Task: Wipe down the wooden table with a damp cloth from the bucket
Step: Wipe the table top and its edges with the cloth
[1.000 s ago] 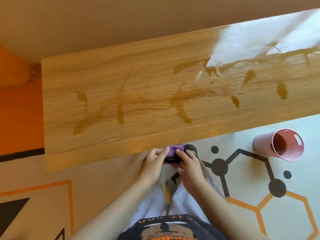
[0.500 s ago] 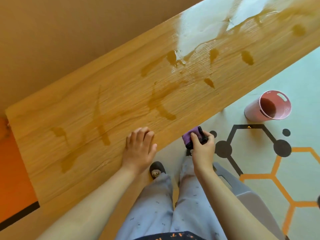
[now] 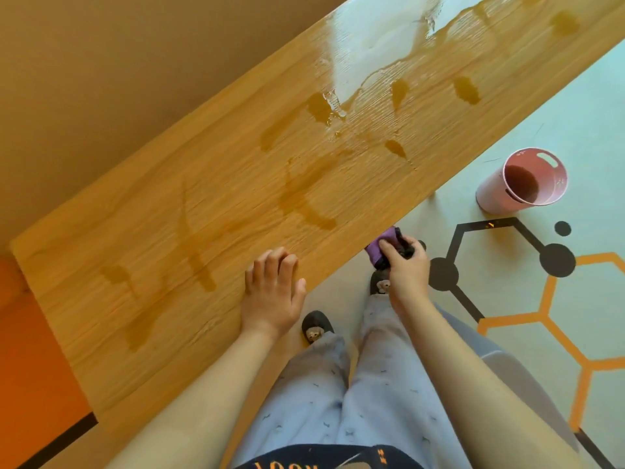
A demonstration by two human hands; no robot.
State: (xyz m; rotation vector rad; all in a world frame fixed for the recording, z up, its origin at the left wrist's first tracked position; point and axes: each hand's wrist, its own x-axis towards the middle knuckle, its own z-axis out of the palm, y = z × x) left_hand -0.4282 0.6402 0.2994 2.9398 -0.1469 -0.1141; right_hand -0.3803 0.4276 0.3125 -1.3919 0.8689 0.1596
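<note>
beside the table (image 3: 236, 184) edge, right hand (image 3: 407, 270) half hides purple cloth (image 3: 380, 248).

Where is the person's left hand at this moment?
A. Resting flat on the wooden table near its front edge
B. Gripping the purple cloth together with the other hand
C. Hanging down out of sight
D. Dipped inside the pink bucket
A: the left hand lies open, palm down, on the streaked wooden table, while the right hand alone holds the bunched purple cloth beside the table's edge.

Colours and patterns at the table (image 3: 209, 204).
Tan wood grain with darker wet streaks; pink bucket (image 3: 521, 182); purple cloth (image 3: 380, 247); floor (image 3: 541, 316) pale green, black-and-orange hexagons.
</note>
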